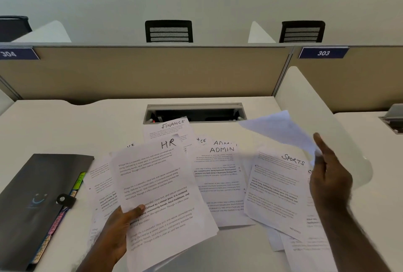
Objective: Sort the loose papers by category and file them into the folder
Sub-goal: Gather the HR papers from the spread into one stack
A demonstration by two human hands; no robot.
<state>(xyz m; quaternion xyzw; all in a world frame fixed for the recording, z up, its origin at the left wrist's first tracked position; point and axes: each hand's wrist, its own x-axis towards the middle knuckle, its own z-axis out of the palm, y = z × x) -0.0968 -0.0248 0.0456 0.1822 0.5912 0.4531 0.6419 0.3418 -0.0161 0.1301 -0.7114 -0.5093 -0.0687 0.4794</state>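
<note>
Gripping the HR sheet (159,186), left hand (115,226); right hand (329,175) pinches a lifted blank-side paper (281,128).

A sheet (157,186) at lower centre of the frame, gripped by the left hand (117,226), bears handwritten "HR" above printed paragraphs beginning "Village life is a peaceful, close-knit"; a sheet (172,129) just above it reads "FINANCE"; a sheet (218,175) right of centre reads "ADMIN", its printed text upside down; a sheet (277,186) further right reads "SPORTS"; a blue plate (323,53) on the partition at upper right shows "303"; another plate (17,53) at upper left shows "304"; the tab lettering on the folder (37,195) at lower left is too small to read.
</note>
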